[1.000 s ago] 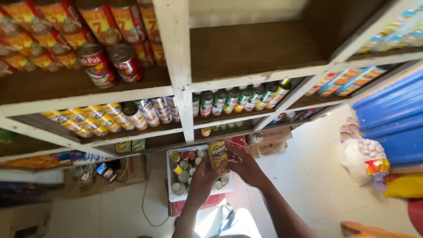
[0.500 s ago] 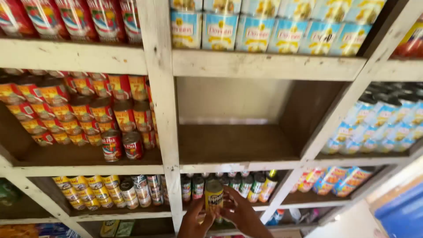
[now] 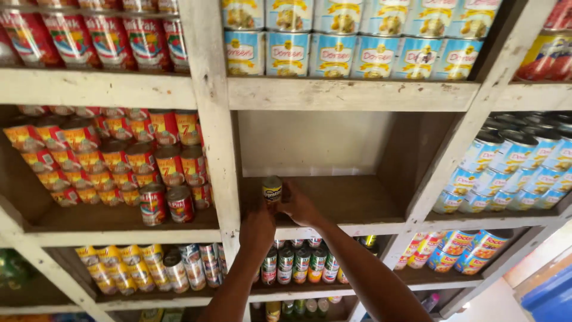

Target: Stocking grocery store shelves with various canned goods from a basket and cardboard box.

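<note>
A small yellow-labelled can (image 3: 272, 190) stands at the front left of the bare wooden shelf compartment (image 3: 357, 200) in the middle of the rack. My left hand (image 3: 256, 229) reaches up beside the white upright and touches the can's lower left side. My right hand (image 3: 300, 206) wraps the can from the right. Both forearms rise from the bottom of the view.
Red-labelled cans (image 3: 149, 164) fill the left compartment, two standing at its front edge. Blue-and-white cans (image 3: 351, 42) are stacked above, more blue cans (image 3: 512, 173) at right. Dark bottles and tins (image 3: 301, 262) line the shelf below. A white upright post (image 3: 214, 137) divides the compartments.
My view has tilted up from the floor box to the shelves. Both hands lifted the yellow can from below up onto the middle shelf.
</note>
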